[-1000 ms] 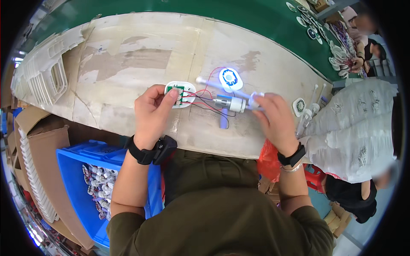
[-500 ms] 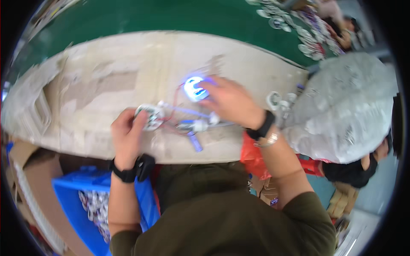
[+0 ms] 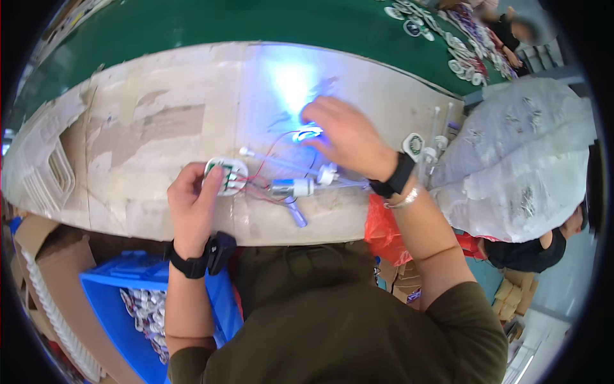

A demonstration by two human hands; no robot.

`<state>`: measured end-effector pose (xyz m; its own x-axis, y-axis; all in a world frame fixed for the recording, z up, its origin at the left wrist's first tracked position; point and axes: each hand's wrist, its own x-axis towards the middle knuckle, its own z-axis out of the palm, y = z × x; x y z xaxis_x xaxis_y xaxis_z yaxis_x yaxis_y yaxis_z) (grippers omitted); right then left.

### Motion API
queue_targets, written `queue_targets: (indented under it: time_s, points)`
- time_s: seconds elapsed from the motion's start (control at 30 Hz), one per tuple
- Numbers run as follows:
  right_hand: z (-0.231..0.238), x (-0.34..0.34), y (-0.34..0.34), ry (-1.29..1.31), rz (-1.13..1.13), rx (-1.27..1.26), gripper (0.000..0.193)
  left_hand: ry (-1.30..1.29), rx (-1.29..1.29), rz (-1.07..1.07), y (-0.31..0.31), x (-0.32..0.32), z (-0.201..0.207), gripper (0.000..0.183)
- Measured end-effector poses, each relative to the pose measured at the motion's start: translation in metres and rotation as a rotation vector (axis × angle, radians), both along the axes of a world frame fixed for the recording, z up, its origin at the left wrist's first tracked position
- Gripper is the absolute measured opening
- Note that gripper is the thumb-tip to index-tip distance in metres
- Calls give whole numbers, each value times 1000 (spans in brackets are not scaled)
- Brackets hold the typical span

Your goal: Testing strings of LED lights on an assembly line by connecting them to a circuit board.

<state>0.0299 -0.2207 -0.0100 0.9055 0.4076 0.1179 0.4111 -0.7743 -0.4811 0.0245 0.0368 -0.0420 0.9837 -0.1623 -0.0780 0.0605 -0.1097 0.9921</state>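
Note:
Pinched between my left hand's (image 3: 192, 203) thumb and fingers is a white rounded casing (image 3: 238, 171) with a green circuit board inside. Thin red wires run from it to a lit blue-white LED disc (image 3: 308, 134), which my right hand (image 3: 348, 137) grips by its edge. The disc is tilted, and its beam falls on the worktop beyond. Between my hands lie a silver-and-white cylinder (image 3: 293, 187), a thin white rod (image 3: 275, 157), a small white fitting (image 3: 327, 173) and a pale purple tube (image 3: 296, 213). My fingers partly hide the disc.
A cardboard-covered worktop (image 3: 147, 185) borders a green surface (image 3: 192, 22). At right are a big translucent plastic bag (image 3: 511, 160) and another white round part (image 3: 414, 146). A blue bin (image 3: 109, 301) of small white parts stands lower left. Other people are at the right.
My right hand has turned the lit disc from facing up to facing away, so its glow now spreads over the worktop. The left hand stays nearly still on the casing.

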Motion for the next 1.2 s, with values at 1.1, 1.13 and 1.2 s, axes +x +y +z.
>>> queue_targets:
  time_s: [1.1,1.13,1.2]
  points:
    - [-3,-57,-40,38,-210,64,17,46,-64,0,0,2,2,15]
    - [-4,-57,-41,40,-215,51,16,48,-63,6,0,2,1,15]
    - [-6,-58,-41,43,-217,44,16,51,-61,1,0,2,0,15]
